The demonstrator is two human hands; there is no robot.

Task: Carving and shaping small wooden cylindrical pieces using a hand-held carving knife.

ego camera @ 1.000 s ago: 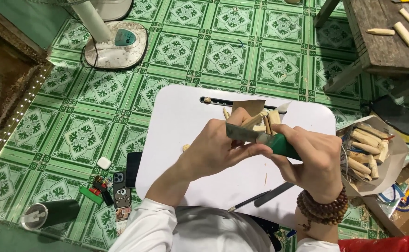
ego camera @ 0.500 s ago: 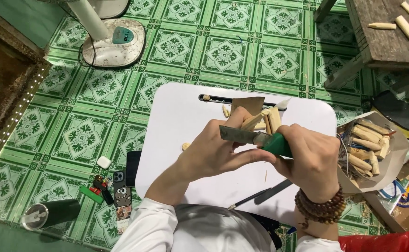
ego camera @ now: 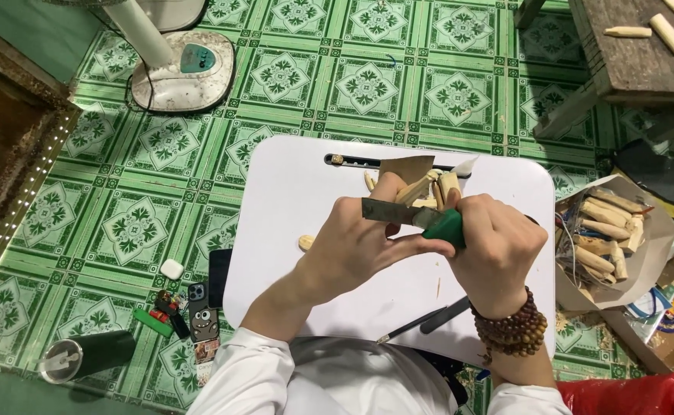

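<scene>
My right hand [ego camera: 498,250] grips a knife by its green handle [ego camera: 443,225], with the blade [ego camera: 387,210] pointing left. My left hand [ego camera: 356,246] holds a small pale wooden piece [ego camera: 416,187] against the blade, its thumb reaching toward the handle. Both hands hover above a white lap table [ego camera: 291,230]. More short wooden pieces [ego camera: 448,183] and a brown scrap [ego camera: 405,166] lie on the table just behind the hands. A small wood chip [ego camera: 305,242] sits to the left of my left hand.
A dark tool [ego camera: 429,319] lies on the table's near edge. A paper bag of wooden sticks [ego camera: 602,234] stands to the right, a cardboard box [ego camera: 671,323] beside it. A wooden bench [ego camera: 629,61] with sticks sits at back right, a fan base [ego camera: 183,69] at back left. Phones [ego camera: 202,307] and a cup [ego camera: 83,355] lie on the tiled floor.
The hands with knife and wood piece stay almost in place; the blade has shifted slightly left and down along the wood.
</scene>
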